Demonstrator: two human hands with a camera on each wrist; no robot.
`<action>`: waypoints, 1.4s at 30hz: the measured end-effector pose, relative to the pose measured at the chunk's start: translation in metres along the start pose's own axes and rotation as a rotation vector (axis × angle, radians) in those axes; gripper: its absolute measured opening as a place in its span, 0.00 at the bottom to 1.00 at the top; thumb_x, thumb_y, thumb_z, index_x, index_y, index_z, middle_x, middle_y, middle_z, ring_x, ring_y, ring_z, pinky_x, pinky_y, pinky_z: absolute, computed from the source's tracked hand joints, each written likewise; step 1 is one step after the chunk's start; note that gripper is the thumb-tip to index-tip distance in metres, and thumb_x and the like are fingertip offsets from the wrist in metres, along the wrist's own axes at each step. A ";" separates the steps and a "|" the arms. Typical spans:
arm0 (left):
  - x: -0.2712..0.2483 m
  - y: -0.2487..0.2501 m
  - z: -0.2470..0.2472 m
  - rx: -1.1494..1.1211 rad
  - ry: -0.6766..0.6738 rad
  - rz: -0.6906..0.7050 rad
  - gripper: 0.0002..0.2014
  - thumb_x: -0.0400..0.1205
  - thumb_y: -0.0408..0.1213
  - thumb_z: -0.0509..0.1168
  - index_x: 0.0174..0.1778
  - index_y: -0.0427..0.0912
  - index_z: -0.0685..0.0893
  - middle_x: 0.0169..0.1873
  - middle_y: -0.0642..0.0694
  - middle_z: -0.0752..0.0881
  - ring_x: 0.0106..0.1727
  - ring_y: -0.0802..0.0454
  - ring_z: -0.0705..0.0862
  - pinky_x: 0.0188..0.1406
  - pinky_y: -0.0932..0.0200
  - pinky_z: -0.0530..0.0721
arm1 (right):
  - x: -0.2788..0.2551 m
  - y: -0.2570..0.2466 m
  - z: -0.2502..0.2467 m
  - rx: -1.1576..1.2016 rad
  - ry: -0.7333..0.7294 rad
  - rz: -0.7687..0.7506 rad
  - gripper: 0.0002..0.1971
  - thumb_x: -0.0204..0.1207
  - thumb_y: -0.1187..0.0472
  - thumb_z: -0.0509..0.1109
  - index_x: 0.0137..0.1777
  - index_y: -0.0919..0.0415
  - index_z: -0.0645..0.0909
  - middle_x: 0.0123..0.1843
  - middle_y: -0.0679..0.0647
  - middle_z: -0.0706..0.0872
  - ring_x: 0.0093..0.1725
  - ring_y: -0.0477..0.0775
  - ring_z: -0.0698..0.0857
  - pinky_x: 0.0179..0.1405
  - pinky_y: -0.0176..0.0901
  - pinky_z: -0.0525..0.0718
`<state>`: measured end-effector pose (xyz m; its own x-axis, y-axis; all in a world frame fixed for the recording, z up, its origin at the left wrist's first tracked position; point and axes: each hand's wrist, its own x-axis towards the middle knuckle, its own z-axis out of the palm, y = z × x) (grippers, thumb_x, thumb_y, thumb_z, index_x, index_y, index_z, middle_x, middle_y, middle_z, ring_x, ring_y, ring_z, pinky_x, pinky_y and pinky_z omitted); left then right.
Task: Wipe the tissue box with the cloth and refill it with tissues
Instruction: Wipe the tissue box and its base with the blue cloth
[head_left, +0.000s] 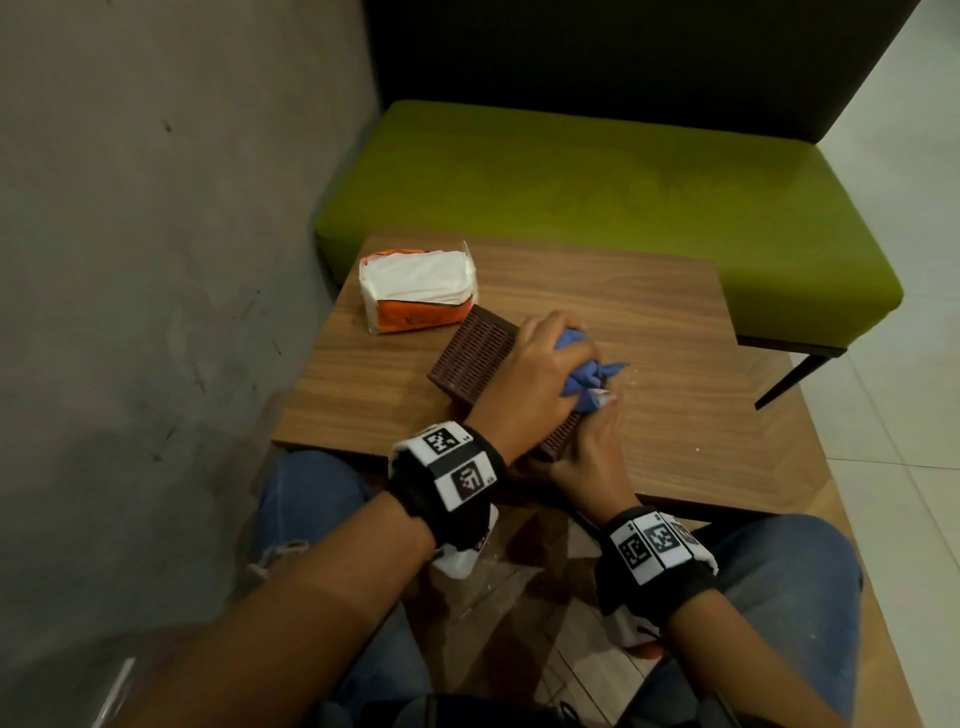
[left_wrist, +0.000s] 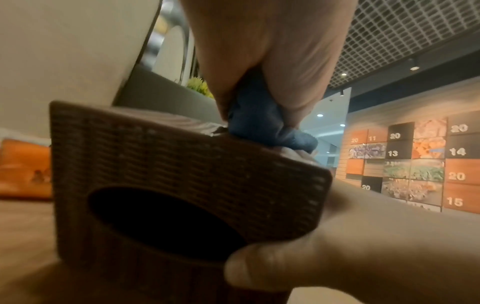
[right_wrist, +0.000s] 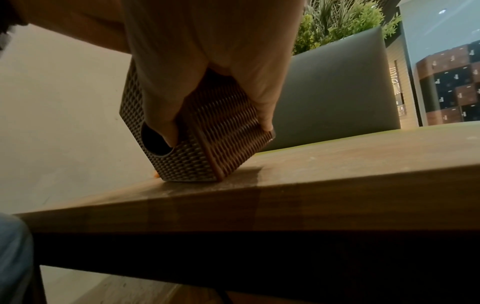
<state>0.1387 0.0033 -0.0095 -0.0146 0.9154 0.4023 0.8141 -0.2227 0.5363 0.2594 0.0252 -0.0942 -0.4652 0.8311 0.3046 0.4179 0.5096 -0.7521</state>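
The green bench (head_left: 623, 197) runs along the far side of the wooden table (head_left: 649, 322) I sit at, with the grey wall (head_left: 130, 208) to my left. On the table, tipped up onto one long edge near the front rim, is the brown woven tissue box (head_left: 475, 353), its oval opening facing back toward me. My right hand (head_left: 587, 462) grips the near end of the box: in the right wrist view the thumb is hooked into the opening and the fingers (right_wrist: 262, 98) are curled over the adjoining side, steadying it in its tilt. My left hand (head_left: 540, 374) reaches across on top, fingers closed tight around the bunched blue cloth (head_left: 587, 379), pressing it against the upper far side of the box. A corner of the cloth sticks out to the right past my knuckles. Just behind the box, toward the wall, lies the orange pack of tissues (head_left: 415, 291), open on top, white sheets showing, close to the box's far corner.
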 end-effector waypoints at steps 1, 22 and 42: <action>-0.003 -0.002 0.000 0.006 -0.014 0.025 0.11 0.73 0.33 0.73 0.51 0.39 0.86 0.60 0.39 0.79 0.62 0.41 0.75 0.62 0.51 0.75 | -0.001 0.000 -0.001 -0.005 -0.007 -0.015 0.52 0.60 0.44 0.81 0.78 0.63 0.57 0.72 0.64 0.66 0.70 0.57 0.69 0.71 0.60 0.74; 0.000 -0.015 0.001 -0.123 0.109 -0.118 0.07 0.75 0.33 0.72 0.48 0.39 0.87 0.59 0.41 0.82 0.62 0.46 0.78 0.63 0.56 0.76 | 0.008 0.006 0.012 0.010 -0.037 0.134 0.51 0.57 0.45 0.80 0.76 0.67 0.62 0.72 0.63 0.66 0.71 0.54 0.68 0.74 0.44 0.67; -0.040 -0.066 -0.032 -0.128 0.035 -0.059 0.11 0.76 0.36 0.71 0.54 0.40 0.86 0.62 0.45 0.80 0.66 0.53 0.76 0.67 0.65 0.72 | 0.004 0.008 -0.006 0.018 -0.021 0.086 0.58 0.53 0.48 0.86 0.76 0.65 0.52 0.68 0.62 0.68 0.68 0.60 0.73 0.69 0.45 0.73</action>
<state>0.0671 -0.0295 -0.0378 -0.0827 0.9162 0.3920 0.7307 -0.2118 0.6490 0.2656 0.0343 -0.0952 -0.4449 0.8665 0.2262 0.4432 0.4325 -0.7852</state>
